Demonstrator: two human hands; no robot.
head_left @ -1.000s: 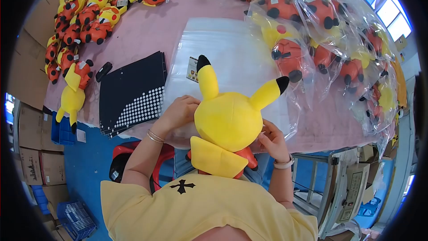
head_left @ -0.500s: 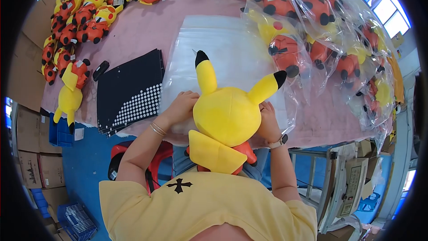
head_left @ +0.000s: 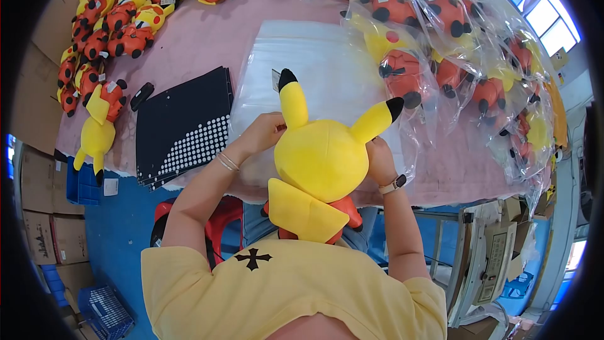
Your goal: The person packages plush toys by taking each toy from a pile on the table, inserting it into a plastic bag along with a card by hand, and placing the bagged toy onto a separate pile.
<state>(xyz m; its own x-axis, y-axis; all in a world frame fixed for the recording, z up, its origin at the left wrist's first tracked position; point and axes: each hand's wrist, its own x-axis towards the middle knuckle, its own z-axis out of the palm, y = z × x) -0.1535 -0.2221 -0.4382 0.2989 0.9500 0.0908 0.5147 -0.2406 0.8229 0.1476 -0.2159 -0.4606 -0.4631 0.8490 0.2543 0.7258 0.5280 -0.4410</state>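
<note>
A yellow plush toy (head_left: 321, 158) with black-tipped ears and a red outfit is upright between my arms, its back toward me. A small tag (head_left: 275, 80) shows beside the tip of its left ear. My left hand (head_left: 267, 132) is at the base of that ear, fingers curled and closed, their tips hidden behind the toy. My right hand (head_left: 381, 161) is against the other side of the head below the right ear, its bent fingers mostly out of sight. Behind the toy, clear plastic bags (head_left: 314, 56) lie flat on the pink-covered table (head_left: 195, 44).
Black sheets with white dots (head_left: 182, 129) lie to the left, beside a small black object (head_left: 142, 97). Unbagged plush toys (head_left: 130, 41) crowd the far left; another (head_left: 97, 137) is at the left edge. Bagged plush toys (head_left: 402, 72) fill the right. A red stool (head_left: 225, 223) stands below.
My left hand has moved up toward the ear's base. The toy has shifted slightly, and its tag now shows broader beside the ear tip. My right hand has barely moved.
</note>
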